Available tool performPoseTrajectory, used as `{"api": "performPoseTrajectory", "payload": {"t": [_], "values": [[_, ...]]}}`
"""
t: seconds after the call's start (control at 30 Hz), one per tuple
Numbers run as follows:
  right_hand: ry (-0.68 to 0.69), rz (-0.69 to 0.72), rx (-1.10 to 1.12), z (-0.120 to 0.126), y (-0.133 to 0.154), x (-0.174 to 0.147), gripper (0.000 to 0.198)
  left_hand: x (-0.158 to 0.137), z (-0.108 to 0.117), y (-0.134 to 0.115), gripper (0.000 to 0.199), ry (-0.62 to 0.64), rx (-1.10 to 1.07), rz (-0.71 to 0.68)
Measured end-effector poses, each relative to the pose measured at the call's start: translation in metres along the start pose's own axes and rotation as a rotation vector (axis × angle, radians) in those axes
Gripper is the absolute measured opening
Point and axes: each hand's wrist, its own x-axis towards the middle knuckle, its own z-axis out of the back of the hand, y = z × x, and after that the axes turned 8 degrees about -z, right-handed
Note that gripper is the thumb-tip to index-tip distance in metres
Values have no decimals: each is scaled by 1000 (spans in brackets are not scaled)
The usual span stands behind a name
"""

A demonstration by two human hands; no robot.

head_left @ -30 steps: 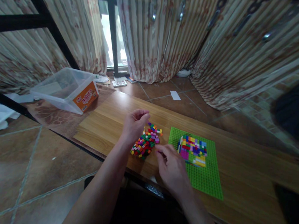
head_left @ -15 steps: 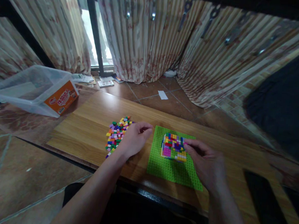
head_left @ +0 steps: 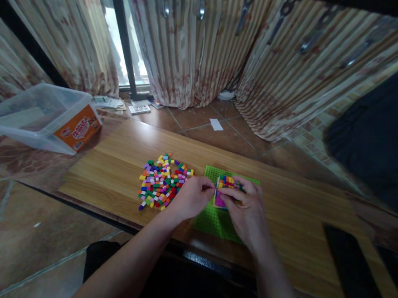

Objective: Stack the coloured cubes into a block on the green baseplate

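A small block build of many-coloured toy bricks (head_left: 220,200) stands on a green studded baseplate (head_left: 217,225). At its left edge, my left hand (head_left: 195,198) is closed in a pinch; whatever its fingertips hold is too small to make out. My right hand (head_left: 249,209) reaches over the build, its fingers bent and closed, with the tips close to those of my left hand. It covers much of the build's top and right side, and its fingertips hide anything between them. Left of the baseplate lies a loose pile of small coloured bricks (head_left: 160,182), beside my left wrist.
Everything rests on a long wooden table (head_left: 109,161). A black flat object (head_left: 350,268) lies at its right end. A clear plastic bin (head_left: 44,124) with an orange label stands to the far left. Papers (head_left: 139,109) lie on the floor before striped curtains (head_left: 192,53).
My right hand has moved left from the build's right side to over its top. My left hand has moved right, away from the brick pile, to the build's left edge.
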Motion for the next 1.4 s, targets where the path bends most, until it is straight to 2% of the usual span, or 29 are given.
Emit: {"api": "performPoseTrajectory", "payload": {"t": [0.33, 0.57, 0.9, 1.4], "values": [[-6, -58, 37, -2, -1, 2, 12, 0, -8, 2, 21, 9, 17, 9], [-27, -142, 50, 6, -7, 4, 24, 0, -8, 0, 22, -6, 60, 18], [-59, -227, 86, -9, -10, 3, 34, 1, -11, 0, 21, -24, 104, 17], [-69, -215, 102, -10, -10, 5, 32, -2, -17, -5, 24, -64, 235, 15]]}}
